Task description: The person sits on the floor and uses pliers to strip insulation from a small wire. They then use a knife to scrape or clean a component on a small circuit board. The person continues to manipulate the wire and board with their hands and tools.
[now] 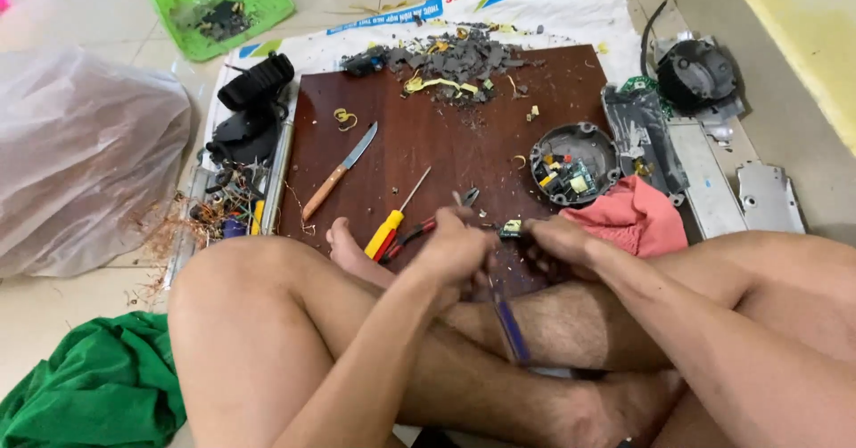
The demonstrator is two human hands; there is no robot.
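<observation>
I sit cross-legged at a dark brown board [428, 145]. My left hand [455, 250] grips a tool with a blue handle [510, 328] that runs down over my leg; its tip meets a small green circuit piece [511, 228]. My right hand [557, 238] pinches that circuit piece from the right. Just left of my hands lie a yellow-handled screwdriver [389, 228] and red-handled pliers [419, 230]. A wooden-handled knife [339, 170] lies further left on the board.
A round grey housing with circuit parts [571, 163] sits right of centre, a pink cloth [635, 216] beside it. Grey debris [455, 60] piles at the board's far edge. Metal plates [713, 176], a green tray [218, 7], a clear plastic bag [85, 154], tangled wires [223, 207], green cloth [98, 386].
</observation>
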